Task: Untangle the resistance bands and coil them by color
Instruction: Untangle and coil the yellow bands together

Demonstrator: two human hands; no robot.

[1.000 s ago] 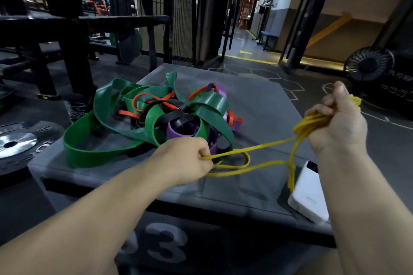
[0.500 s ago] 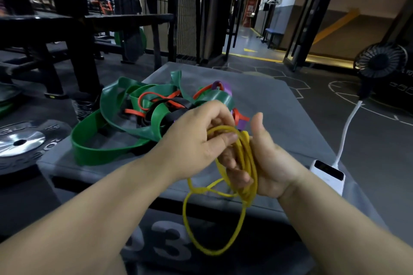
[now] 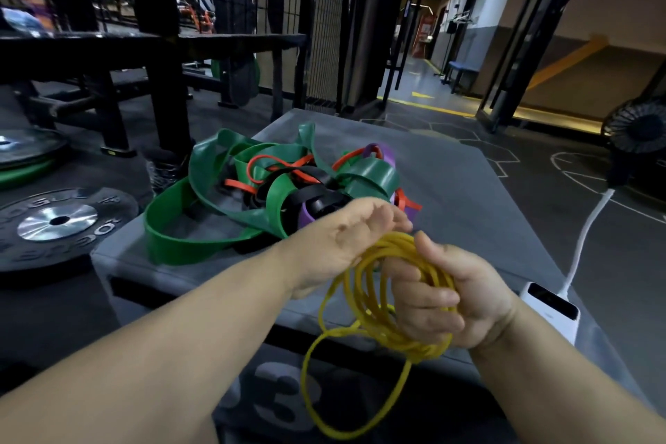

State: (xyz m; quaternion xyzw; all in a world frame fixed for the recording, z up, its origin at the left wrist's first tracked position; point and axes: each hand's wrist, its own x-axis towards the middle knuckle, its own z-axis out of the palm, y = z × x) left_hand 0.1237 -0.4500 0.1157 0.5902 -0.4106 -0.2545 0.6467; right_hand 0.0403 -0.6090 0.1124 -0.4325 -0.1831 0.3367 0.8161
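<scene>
A thin yellow band [image 3: 364, 303] is wound in several loops around my right hand [image 3: 450, 299], whose fingers curl over the coil above the near edge of the grey box [image 3: 468, 191]. One long yellow loop hangs down in front of the box. My left hand [image 3: 342, 238] is at the top of the coil, and its blurred fingertips hold a yellow strand. Behind the hands, a tangle of wide green bands [image 3: 201, 245] with orange [image 3: 274, 166], black [image 3: 317, 202] and purple [image 3: 385, 151] bands lies on the box.
A white power bank [image 3: 551, 306] sits at the box's right edge, with a white cable [image 3: 584, 238] running to a black fan [image 3: 638, 133] on the floor. A black weight plate [image 3: 57, 223] lies at the left, and a dark rack and a wire fence stand behind it.
The yellow band was stretched between my two hands. My hands then came together, and more loops now sit around my right hand. The hanging loop has swung lower.
</scene>
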